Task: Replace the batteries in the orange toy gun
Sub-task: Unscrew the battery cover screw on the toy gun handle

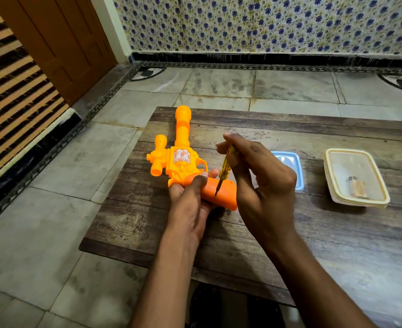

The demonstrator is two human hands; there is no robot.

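Toy gun [178, 159]: orange moulded plastic, barrel pointing away, lying on the wooden table [242, 233]; probably light, stiff, a bit slick; hold at the grip.
Left hand [190, 202]: wrapped around the grip, steadying it.
Screwdriver [223, 171]: yellow clear handle, tip on the grip's cover.
Right hand [261, 176]: fingers pinching the screwdriver.
Blue tray [294, 162]: partly hidden behind the right hand.
Cream container [356, 178]: holds what looks like a battery.

The right hand [261, 183] covers half the blue tray [290, 166], so its contents are unreadable. The thing in the clear container [356, 178] is too blurry to identify, and the surface [337, 245] runs off frame.
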